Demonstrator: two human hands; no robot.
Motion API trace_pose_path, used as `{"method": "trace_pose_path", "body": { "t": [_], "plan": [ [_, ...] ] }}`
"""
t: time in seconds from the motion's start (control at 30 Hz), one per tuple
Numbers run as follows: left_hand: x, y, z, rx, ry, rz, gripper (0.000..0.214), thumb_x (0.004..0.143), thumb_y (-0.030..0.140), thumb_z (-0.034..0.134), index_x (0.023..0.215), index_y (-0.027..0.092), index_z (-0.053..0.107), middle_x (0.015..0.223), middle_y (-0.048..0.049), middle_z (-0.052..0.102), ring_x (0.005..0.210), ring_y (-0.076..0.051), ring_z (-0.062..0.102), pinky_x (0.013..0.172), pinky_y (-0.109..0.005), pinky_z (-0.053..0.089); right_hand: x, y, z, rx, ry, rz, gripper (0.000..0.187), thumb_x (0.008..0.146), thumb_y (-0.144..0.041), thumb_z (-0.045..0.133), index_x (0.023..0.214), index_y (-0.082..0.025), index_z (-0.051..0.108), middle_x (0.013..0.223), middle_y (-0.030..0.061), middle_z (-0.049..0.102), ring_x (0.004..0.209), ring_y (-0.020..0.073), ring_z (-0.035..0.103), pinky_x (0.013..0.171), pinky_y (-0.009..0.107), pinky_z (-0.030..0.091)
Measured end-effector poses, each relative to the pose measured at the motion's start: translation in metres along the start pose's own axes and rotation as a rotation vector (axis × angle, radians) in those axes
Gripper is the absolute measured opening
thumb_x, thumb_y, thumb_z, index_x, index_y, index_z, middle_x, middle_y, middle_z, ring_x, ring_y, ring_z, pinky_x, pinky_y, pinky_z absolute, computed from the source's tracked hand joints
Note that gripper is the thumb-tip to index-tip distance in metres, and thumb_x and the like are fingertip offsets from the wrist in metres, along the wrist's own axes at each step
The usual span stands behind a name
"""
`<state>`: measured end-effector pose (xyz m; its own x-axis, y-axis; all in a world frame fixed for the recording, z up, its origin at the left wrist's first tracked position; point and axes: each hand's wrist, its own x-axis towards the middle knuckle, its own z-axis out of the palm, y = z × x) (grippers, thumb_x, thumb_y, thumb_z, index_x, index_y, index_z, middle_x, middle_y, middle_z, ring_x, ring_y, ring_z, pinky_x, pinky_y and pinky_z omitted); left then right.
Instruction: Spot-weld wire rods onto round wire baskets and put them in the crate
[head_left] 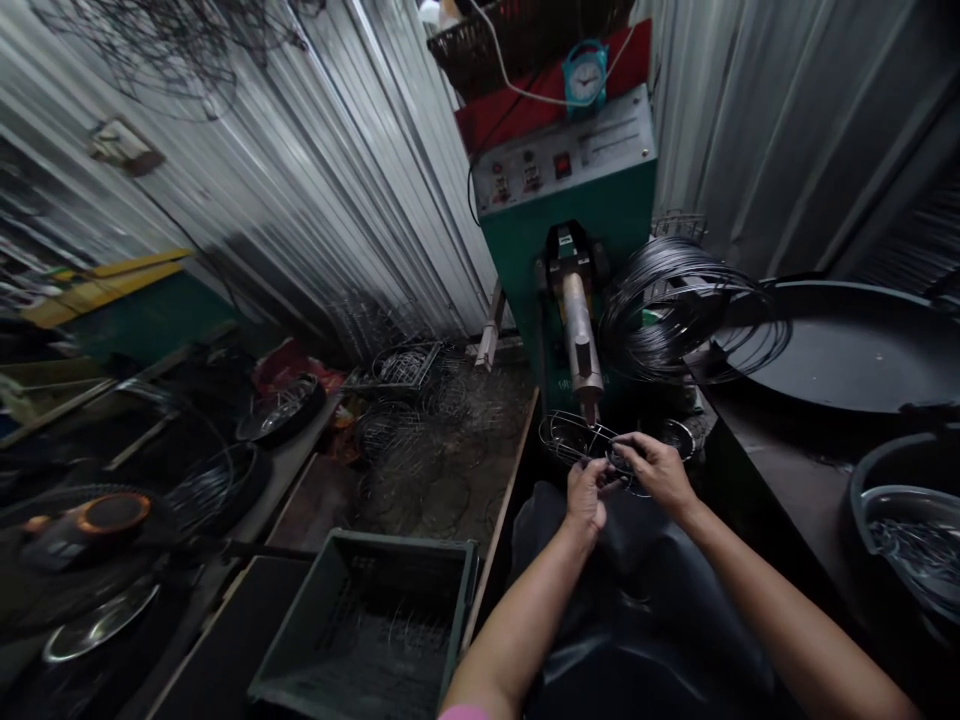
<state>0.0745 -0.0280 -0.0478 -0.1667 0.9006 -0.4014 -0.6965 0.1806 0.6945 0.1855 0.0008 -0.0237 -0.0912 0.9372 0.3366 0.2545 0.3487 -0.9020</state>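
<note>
Wire frame [566, 437] sits at the tip of the metal arm [576, 320] on the green machine [517, 250] — can't tell if touching. L hand [587, 492] pinches its near side, R hand [660, 472] its right side, fingers close tog. Wire coil [671, 325] is R of the arm, w/ big black pan [847, 360] beyond; crate [300, 630] lower L, clock [586, 78] up top.

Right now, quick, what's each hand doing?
Left hand: closed, holding the wire frame.
Right hand: closed, pinching the same wire frame.
</note>
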Motion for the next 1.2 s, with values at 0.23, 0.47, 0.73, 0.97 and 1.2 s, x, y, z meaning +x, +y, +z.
{"method": "trace_pose_path", "body": {
  "t": [0.23, 0.47, 0.73, 0.97, 1.2],
  "plan": [
    [0.002, 0.006, 0.0, 0.018, -0.015, 0.019, 0.032, 0.05, 0.026, 0.074, 0.071, 0.015, 0.054, 0.063, 0.0035, 0.055, 0.064, -0.011, 0.055, 0.071, -0.033, 0.05, 0.003, -0.01, 0.0, -0.09, -0.022, 0.013, 0.028, 0.081, -0.045, 0.051, 0.079, -0.019, 0.062, 0.067, 0.0017, 0.062, 0.059, 0.0162, 0.055, 0.054, 0.025, 0.042],
    [0.001, 0.006, 0.004, 0.023, 0.005, 0.014, 0.035, 0.049, 0.027, 0.075, 0.074, 0.015, 0.053, 0.066, 0.0031, 0.055, 0.068, -0.012, 0.055, 0.07, -0.032, 0.051, 0.003, -0.014, 0.0, -0.252, -0.022, -0.023, 0.031, 0.083, -0.049, 0.048, 0.073, -0.02, 0.056, 0.061, 0.0018, 0.059, 0.054, 0.016, 0.052, 0.052, 0.026, 0.041],
    [-0.033, 0.026, -0.033, 0.462, -0.027, 0.03, 0.048, 0.07, 0.052, 0.063, 0.103, 0.019, 0.053, 0.09, -0.0062, 0.061, 0.08, -0.018, 0.061, 0.071, -0.036, 0.051, -0.01, -0.006, -0.004, -0.424, -0.05, -0.359, 0.029, 0.095, -0.041, 0.034, 0.081, -0.021, 0.05, 0.074, 0.0058, 0.057, 0.068, 0.0191, 0.055, 0.064, 0.03, 0.044],
    [-0.037, 0.095, -0.046, 1.411, -0.499, 0.785, 0.036, 0.075, 0.042, 0.064, 0.106, 0.024, 0.06, 0.104, -0.0094, 0.062, 0.105, -0.025, 0.054, 0.101, -0.04, 0.034, -0.034, -0.003, -0.02, -0.554, -0.3, -0.555, 0.032, 0.096, -0.036, 0.03, 0.084, -0.02, 0.055, 0.075, 0.0082, 0.056, 0.07, 0.0206, 0.051, 0.064, 0.032, 0.043],
    [-0.025, 0.091, -0.044, 1.651, -0.72, 0.701, 0.019, 0.084, 0.04, 0.052, 0.084, 0.024, 0.063, 0.078, -0.0046, 0.06, 0.077, -0.018, 0.056, 0.079, -0.026, 0.043, -0.048, -0.011, -0.023, -0.612, -0.339, -0.515, 0.03, 0.096, -0.032, 0.031, 0.087, -0.019, 0.057, 0.076, 0.0086, 0.056, 0.071, 0.0211, 0.049, 0.065, 0.033, 0.041]
  ]
}}
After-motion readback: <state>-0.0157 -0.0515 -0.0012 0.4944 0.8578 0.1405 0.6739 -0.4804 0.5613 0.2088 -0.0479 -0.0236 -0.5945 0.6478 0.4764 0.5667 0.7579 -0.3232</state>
